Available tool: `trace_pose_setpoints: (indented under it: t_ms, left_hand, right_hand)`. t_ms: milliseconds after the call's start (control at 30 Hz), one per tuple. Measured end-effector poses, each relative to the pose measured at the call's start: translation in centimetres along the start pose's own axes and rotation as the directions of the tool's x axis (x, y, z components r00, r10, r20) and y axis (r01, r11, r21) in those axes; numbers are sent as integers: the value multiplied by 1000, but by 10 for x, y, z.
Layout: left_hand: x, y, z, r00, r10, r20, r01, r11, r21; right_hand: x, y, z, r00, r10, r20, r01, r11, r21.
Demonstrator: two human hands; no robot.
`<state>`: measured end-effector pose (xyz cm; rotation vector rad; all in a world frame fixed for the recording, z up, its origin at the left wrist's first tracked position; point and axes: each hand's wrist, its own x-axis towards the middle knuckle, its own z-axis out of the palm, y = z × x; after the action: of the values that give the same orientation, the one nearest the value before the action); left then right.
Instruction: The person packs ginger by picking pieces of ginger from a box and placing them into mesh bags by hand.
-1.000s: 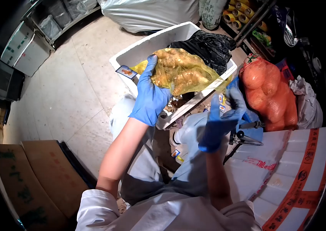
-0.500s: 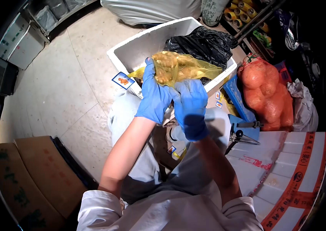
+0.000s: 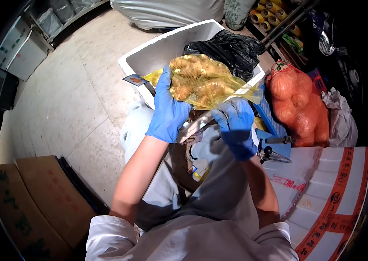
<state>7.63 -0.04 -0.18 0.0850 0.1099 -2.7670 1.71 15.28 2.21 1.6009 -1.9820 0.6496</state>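
Note:
A yellow net bag of ginger [image 3: 203,80] is held over the near side of a white foam box [image 3: 144,55]. My left hand [image 3: 166,111], in a blue glove, grips the bag's left end, thumb on top. A small picture label [image 3: 135,79] sticks out at that end. The gloved right hand [image 3: 237,124] is closed at the bag's lower right edge, beside the loose netting; what its fingers pinch is too small to make out. Black plastic [image 3: 231,50] lies in the box behind the bag.
At the right are a red net sack of onions [image 3: 294,102], a blue basket [image 3: 271,114] and a metal tool with a black knob [image 3: 275,152]. White foam boxes with red tape [image 3: 323,200] stand at lower right, cardboard boxes [image 3: 40,200] at lower left.
My right hand first came in from the right to meet my left hand at the bag, then moved back right along its lower edge. The bag now lies spread wider.

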Motion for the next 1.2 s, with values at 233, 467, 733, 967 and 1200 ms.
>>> trace_pose_setpoints:
  t_ms: [233,467,733,967,1200]
  left_hand:
    - [-2,0,-1,997,44,66,-53,989,139]
    - [-8,-4,6,999,23,35,-31,970,242]
    - [-4,-15,-2,999,54,-4,-45,867,496]
    - [-12,-2,5,998,-6,-70,15,992,122]
    - [-13,14,5,984,-58,169,32,988,152]
  right_hand:
    - [9,-13,-52,835,365,-412,-275,925,262]
    - [54,3,-49,980,164,110,-152,983,-104]
    - [49,24,-20,974,-174,147,158,981,114]
    - [25,21,-38,980,6,-199,-10,1000,-19]
    - [2,10,-54,976,216,11,-207,915,346]
